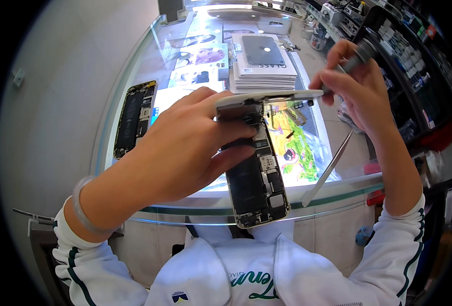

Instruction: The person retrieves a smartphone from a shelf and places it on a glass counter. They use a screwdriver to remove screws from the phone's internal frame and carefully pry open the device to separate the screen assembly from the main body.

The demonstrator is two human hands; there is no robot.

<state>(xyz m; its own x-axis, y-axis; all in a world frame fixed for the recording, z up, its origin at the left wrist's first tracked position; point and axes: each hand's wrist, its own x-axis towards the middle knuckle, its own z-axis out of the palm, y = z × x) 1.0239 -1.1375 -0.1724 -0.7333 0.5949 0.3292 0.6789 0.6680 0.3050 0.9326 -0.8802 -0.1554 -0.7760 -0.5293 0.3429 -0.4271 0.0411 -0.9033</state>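
An opened phone (pixel 254 188) lies near the front edge of the glass counter, its battery and circuit boards bare. Its screen panel (pixel 287 95) is lifted at the far end and seen nearly edge-on. My left hand (pixel 198 137) is closed on this panel, fingers reaching between panel and phone body. Raised at the right, my right hand (pixel 356 86) grips a dark grey screwdriver (pixel 358 57); its tip is hard to make out near the panel's right end. Metal tweezers (pixel 330 168) rest by the counter's front right edge, apart from both hands.
A second opened phone (pixel 136 117) lies at the left. Farther back, a grey phone back cover (pixel 261 50) sits on a stack of white boxes (pixel 264 79). Small parts (pixel 295 117) lie on a colourful printed mat (pixel 305 148). Shelves of goods (pixel 409 56) stand at the right.
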